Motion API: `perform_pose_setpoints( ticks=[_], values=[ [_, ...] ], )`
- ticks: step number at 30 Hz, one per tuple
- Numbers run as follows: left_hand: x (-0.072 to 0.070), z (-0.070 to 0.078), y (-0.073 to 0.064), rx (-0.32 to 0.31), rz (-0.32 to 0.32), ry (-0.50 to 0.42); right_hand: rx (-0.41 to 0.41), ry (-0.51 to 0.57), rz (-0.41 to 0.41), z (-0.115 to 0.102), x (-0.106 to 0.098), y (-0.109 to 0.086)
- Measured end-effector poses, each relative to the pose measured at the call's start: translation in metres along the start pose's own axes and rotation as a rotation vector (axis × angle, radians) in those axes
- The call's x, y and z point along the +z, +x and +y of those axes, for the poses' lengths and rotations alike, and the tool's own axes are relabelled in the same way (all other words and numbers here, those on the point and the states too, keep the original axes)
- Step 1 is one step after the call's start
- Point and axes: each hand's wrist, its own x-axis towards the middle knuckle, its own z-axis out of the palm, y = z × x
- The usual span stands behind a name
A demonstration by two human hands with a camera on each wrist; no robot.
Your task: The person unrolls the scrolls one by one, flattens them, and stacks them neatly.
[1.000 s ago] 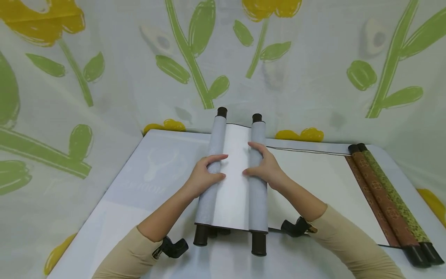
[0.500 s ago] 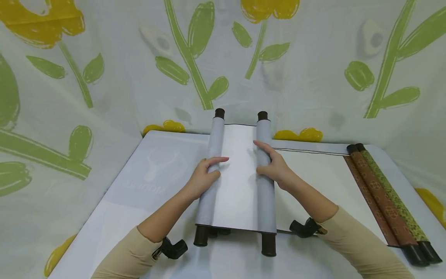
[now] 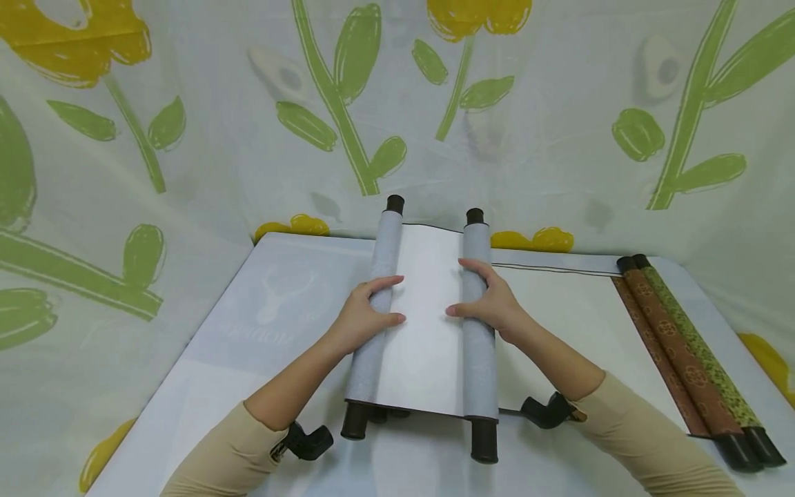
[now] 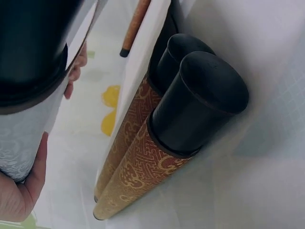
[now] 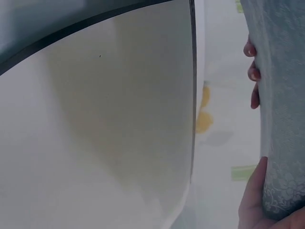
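Observation:
A hanging scroll with grey-blue patterned rollers and dark end knobs is held up in the head view, a strip of its white paper (image 3: 422, 345) open between the rollers. My left hand (image 3: 363, 314) grips the left roller (image 3: 366, 373), its thumb reaching onto the white strip. Around the right roller (image 3: 479, 373) my right hand (image 3: 493, 304) curls in the same way. Underneath, another scroll lies unrolled, its cream sheet (image 3: 559, 331) stretching to the right. In the left wrist view, brown brocade rollers (image 4: 138, 176) with black knobs lie below the held scroll.
At the right end of the cream sheet, a brown brocade roller (image 3: 673, 338) lies alongside a yellow-green patterned roll (image 3: 708, 345). The white table (image 3: 205, 386) has a faint deer print (image 3: 279, 290) at its left. A flower-patterned cloth (image 3: 546, 152) hangs behind.
My right hand has moved to the right with its roller, so the white strip between the rollers is wider. The left hand has stayed nearly in place.

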Motion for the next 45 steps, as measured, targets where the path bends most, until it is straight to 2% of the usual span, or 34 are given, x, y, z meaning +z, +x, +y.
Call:
perform_pose_setpoints(
  ticks=[10,17,24,30,40,45],
  values=[
    [-0.004,-0.004,0.001,0.023,-0.021,-0.019,-0.022,-0.021,-0.018,0.003,-0.010,-0.002],
    [-0.005,-0.008,-0.001,-0.021,0.004,0.020,-0.011,-0.013,-0.035,0.005,-0.019,-0.006],
    [-0.007,-0.009,-0.002,-0.054,0.038,0.025,-0.017,-0.004,-0.005,0.010,-0.024,-0.007],
    [-0.007,-0.009,-0.003,-0.072,0.036,0.050,-0.023,-0.049,0.018,0.013,-0.025,-0.008],
    [-0.008,-0.007,-0.003,-0.033,0.023,0.050,-0.021,-0.124,0.031,0.011,-0.029,-0.010],
    [-0.008,-0.008,-0.003,-0.034,0.008,0.041,-0.025,-0.127,0.030,0.012,-0.030,-0.010]
  ],
)
